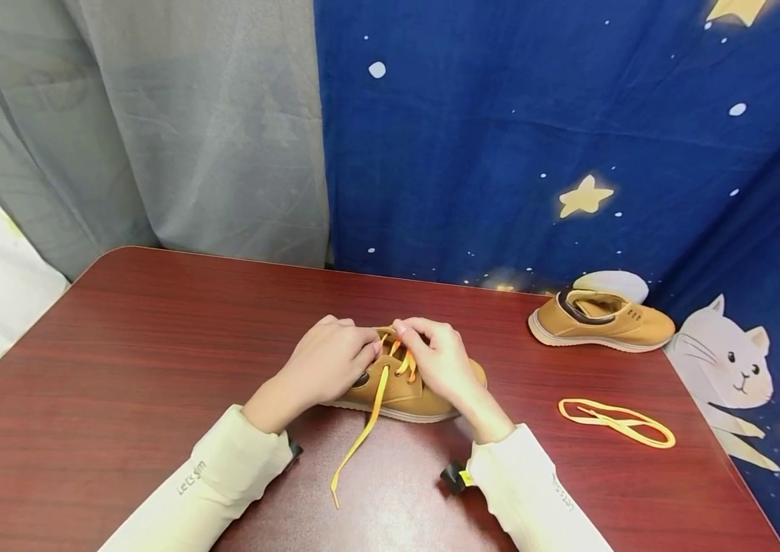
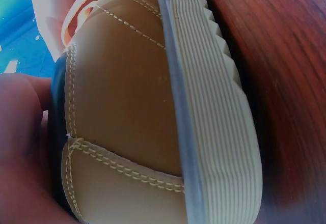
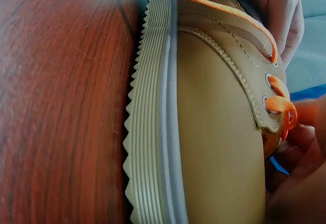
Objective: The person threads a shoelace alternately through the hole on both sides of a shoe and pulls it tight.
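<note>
A tan lace-up shoe point(image 1: 424, 402) sits on the table in the head view, toe to the right, with a yellow-orange shoelace point(image 1: 377, 399) threaded through its lower eyelets. One long end of the lace hangs from the near side onto the tabletop. My left hand point(image 1: 327, 360) is over the shoe's opening, thumb and forefinger pinched together at a stretch of lace by the tongue. Thumb and fingers of my right hand point(image 1: 441, 360) grip the top of the far eyelet flap. In the right wrist view, orange lace loops point(image 3: 279, 104) pass through the metal eyelets beside my right fingers.
A second tan shoe point(image 1: 603, 322), without a lace, stands at the table's back right. Nearer lies a looped yellow shoelace point(image 1: 616, 423). The reddish wooden table point(image 1: 155, 368) meets grey and blue curtains point(image 1: 465, 153) behind.
</note>
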Motion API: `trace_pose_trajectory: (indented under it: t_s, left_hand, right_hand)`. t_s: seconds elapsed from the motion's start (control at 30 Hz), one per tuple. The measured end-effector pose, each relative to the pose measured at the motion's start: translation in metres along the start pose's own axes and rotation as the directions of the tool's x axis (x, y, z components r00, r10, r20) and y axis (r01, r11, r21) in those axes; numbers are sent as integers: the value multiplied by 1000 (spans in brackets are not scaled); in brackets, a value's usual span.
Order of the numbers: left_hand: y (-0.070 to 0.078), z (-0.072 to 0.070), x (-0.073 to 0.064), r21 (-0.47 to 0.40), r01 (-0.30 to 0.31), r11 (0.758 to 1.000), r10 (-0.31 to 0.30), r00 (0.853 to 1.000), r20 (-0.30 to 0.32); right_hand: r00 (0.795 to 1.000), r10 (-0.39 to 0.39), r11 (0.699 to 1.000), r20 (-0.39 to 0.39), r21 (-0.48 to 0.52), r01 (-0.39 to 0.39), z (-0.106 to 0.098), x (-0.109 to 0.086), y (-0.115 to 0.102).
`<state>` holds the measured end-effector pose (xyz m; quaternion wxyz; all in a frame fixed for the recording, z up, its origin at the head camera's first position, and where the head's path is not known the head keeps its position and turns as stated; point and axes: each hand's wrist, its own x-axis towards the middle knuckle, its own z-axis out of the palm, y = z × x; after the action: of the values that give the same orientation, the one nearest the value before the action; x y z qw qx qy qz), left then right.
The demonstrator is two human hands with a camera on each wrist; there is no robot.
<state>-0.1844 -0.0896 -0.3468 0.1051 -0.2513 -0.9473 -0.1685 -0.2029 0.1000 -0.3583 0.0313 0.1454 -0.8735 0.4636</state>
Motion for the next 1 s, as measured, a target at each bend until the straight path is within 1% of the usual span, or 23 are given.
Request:
trace_pose_trajectory:
  t_s: [0.13,0.3,0.47,0.57,0.63,0.7,0.73,0.8,0.87,0.9,0.93,1.0]
  left_hand:
    - [1,1,0,-3,22,1000,-22,999,-26]
    - [3,4,0,14,50,999,-50,998,-49]
    - [6,8,0,45,70,996,-67,996,-66]
    - [8,8,1,39,73,997,-70,994,-79]
    - [8,6,1,-3,85,996,-85,993,-85]
    - [6,2,1,-109,117,987,-126,989,-79]
    - [5,0,1,-175,136,975,-152,985,-81]
    - [2,-5,2,-305,168,937,-204,975,-89]
    - [-1,-8,2,-385,168,907,-225,968,-107]
    - [-3,-8,2,-395,154,905,-218,968,-121]
    - [-5,-7,2,-380,134,915,-199,970,-137]
    - [-7,-4,2,-321,85,943,-145,975,-167]
  right_hand:
    - [998,57,992,21,112,-59,0,2,2]
    - [991,111,961,73,246,-126,0,6,2]
    - [981,154,933,117,310,-183,-2,6,3]
    - [976,177,917,124,339,-209,-1,7,4]
    - [975,186,910,124,354,-219,0,7,3]
    - [975,189,905,119,365,-220,2,8,2]
    - [974,192,903,117,367,-222,2,8,1]
    - [974,199,901,110,371,-226,2,8,1]
    - [974,200,899,105,375,-225,2,9,0]
    - [974,203,898,104,377,-227,2,9,0]
    - [974,203,897,102,380,-226,2,9,0]
    - [974,202,893,100,391,-225,2,9,0]
